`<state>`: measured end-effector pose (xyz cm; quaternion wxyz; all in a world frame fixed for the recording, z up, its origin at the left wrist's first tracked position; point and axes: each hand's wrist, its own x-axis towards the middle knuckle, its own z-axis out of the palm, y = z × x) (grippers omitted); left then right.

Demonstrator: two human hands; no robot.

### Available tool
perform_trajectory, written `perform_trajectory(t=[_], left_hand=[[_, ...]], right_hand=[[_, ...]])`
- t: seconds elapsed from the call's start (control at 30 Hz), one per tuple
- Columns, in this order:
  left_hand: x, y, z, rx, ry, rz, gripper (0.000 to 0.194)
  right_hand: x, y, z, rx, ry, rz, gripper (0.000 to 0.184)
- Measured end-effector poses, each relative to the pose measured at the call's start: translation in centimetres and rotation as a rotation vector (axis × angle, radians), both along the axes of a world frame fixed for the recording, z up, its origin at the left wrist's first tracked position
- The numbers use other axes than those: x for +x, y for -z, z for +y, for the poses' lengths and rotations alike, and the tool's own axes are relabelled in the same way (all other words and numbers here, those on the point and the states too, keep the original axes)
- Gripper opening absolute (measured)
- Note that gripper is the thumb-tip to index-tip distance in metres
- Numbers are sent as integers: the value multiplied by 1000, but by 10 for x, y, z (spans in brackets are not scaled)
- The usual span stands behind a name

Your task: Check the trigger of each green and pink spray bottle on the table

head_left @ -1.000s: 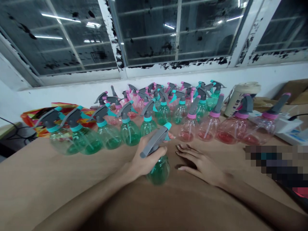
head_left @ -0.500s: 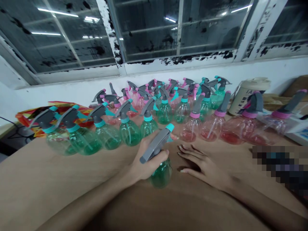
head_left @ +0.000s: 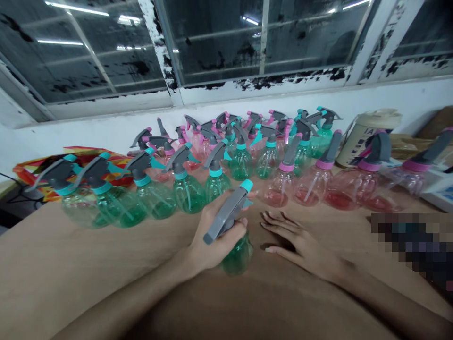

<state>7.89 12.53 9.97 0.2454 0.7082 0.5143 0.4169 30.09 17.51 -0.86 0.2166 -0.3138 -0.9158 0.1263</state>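
My left hand (head_left: 212,231) is wrapped round the neck of a green spray bottle (head_left: 237,257) with a grey and teal trigger head. The bottle is at the near middle of the wooden table (head_left: 106,278); its neck is hidden by my fingers. To its right, my right hand (head_left: 297,241) lies palm down on the tabletop, fingers spread, holding nothing. Beyond my left hand stands a row of green spray bottles, one of them (head_left: 191,193) close by. Clear pink spray bottles with pink collars, such as this one (head_left: 278,189), stand beyond my right hand.
More green and pink spray bottles crowd the back by the wall. A red and yellow bag (head_left: 88,153) lies at the left. Back right are a cream container (head_left: 366,134) and a white box (head_left: 439,191). A pixelated dark patch covers the right edge.
The view has shifted slightly. My left hand keeps its hold on the green spray bottle, and my right hand stays flat on the table.
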Motion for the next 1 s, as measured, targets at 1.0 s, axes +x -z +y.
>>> perform_trajectory(t=[1.0], left_hand=[[-7,-5,0,41,124,18,8]], right_hand=[[2,2,0,-15,0,-26,53]])
